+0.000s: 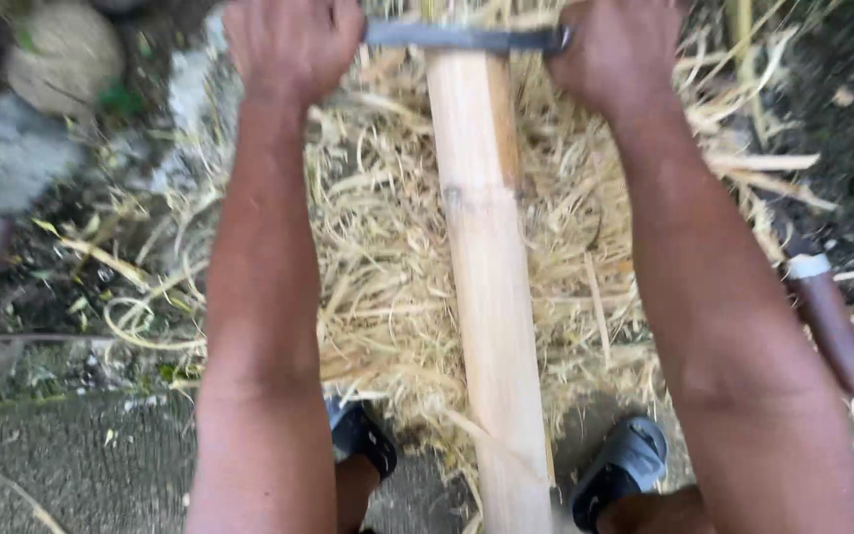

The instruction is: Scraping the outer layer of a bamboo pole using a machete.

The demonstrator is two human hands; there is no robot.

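Note:
A pale, peeled bamboo pole (491, 297) runs from between my feet up to the top of the view. Across its far end lies a dark metal blade (462, 38), held crosswise like a drawknife. My left hand (294, 44) grips the blade's left end and my right hand (620, 49) grips its right end. Both arms stretch forward on either side of the pole. A joint ring (478, 193) shows partway along the bamboo.
A thick heap of straw-coloured shavings (387, 287) covers the ground under the pole. My two dark sandals (625, 465) stand at the bottom. A brown tool handle with a light band (827, 307) lies at right. Stones (12, 158) and dirt lie at left.

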